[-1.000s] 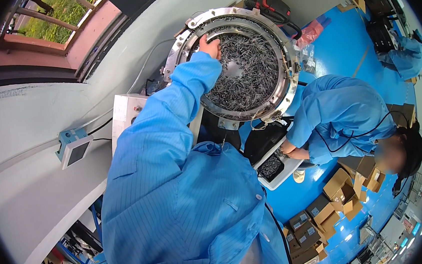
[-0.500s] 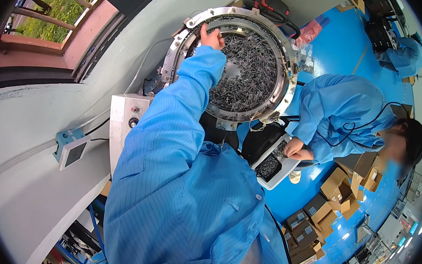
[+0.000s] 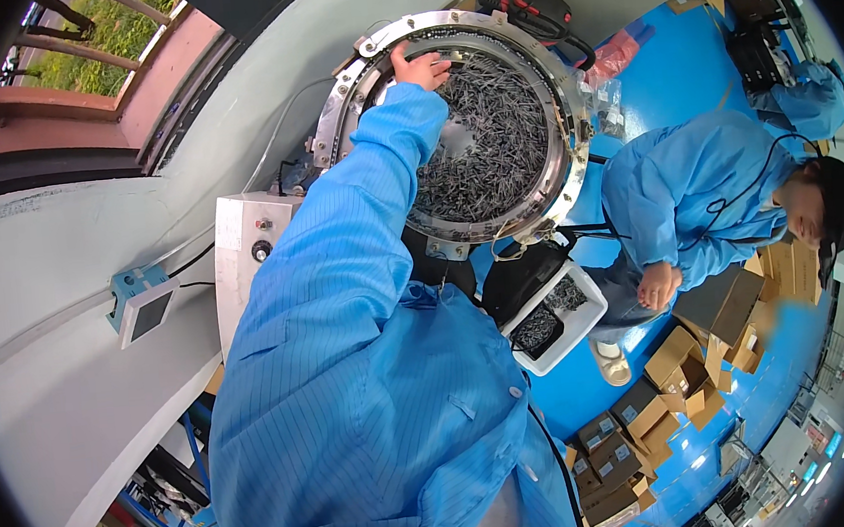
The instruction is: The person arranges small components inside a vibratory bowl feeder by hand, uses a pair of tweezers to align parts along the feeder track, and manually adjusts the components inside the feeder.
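My left hand point(image 3: 419, 68) reaches over the far left part of a round metal feeder bowl point(image 3: 571, 172). One digit points up toward the rim, while the other fingers point right, apart and slightly bent. I see nothing held in it; whether the fingertips touch the bowl or its contents I cannot tell. A heap of small dark grey, slim pieces point(image 3: 492, 147) fills much of the bowl, with a pale bare patch near its centre. The sleeve of my blue striped coat covers my left arm. My right hand is not in view.
A co-worker in blue point(image 3: 686, 185) sits at the right, hands together, beside a white bin point(image 3: 587, 309) holding similar dark pieces. A control box point(image 3: 240, 244) stands left of the bowl. Cardboard boxes point(image 3: 676, 357) lie on the blue floor; a red-black device point(image 3: 541, 12) stands behind.
My left hand has shifted slightly left and its fingers have spread. The co-worker has drawn both hands out of the white bin and leaned back to the right.
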The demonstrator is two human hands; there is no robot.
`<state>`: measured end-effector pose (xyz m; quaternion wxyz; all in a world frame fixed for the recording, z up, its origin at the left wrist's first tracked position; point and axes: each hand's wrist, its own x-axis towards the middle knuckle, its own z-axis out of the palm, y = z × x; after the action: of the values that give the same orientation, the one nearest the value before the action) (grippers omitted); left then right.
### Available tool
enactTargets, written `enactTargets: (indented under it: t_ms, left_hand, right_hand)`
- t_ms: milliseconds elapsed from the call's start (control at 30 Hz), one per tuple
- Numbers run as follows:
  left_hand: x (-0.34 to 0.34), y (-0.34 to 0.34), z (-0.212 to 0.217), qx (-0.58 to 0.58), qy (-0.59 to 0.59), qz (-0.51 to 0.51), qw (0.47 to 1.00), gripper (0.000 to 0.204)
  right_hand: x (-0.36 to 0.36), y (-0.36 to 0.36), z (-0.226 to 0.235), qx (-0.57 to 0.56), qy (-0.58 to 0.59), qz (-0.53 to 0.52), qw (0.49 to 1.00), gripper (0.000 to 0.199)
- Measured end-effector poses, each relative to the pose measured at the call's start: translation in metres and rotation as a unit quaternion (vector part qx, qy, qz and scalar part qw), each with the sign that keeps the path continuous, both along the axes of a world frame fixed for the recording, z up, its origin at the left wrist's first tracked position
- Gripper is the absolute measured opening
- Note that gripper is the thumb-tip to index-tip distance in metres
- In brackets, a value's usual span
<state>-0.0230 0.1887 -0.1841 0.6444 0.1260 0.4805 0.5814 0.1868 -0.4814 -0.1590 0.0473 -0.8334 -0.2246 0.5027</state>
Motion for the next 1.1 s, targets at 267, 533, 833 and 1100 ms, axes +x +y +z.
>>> enactTargets:
  t_ms: [267, 533, 833, 1100]
  left_hand:
    - [0.036, 0.033, -0.022, 0.071, 0.041, 0.137, 0.987, 0.045]
    - [0.1, 0.04, 0.005, 0.049, 0.178, 0.192, 0.964, 0.042]
    - [0.15, -0.061, 0.16, 0.098, 0.626, -0.118, 0.765, 0.037]
    - [0.192, -0.037, 0.175, 0.095, 0.86, -0.436, 0.247, 0.045]
  right_hand:
    - [0.018, -0.01, 0.002, 0.03, -0.033, 0.022, 0.999, 0.033]
    - [0.065, -0.011, -0.009, 0.09, -0.081, -0.01, 0.993, 0.031]
    - [0.078, -0.031, -0.001, 0.112, -0.086, -0.101, 0.985, 0.03]
    - [0.095, -0.024, 0.002, 0.095, -0.073, -0.141, 0.983, 0.028]
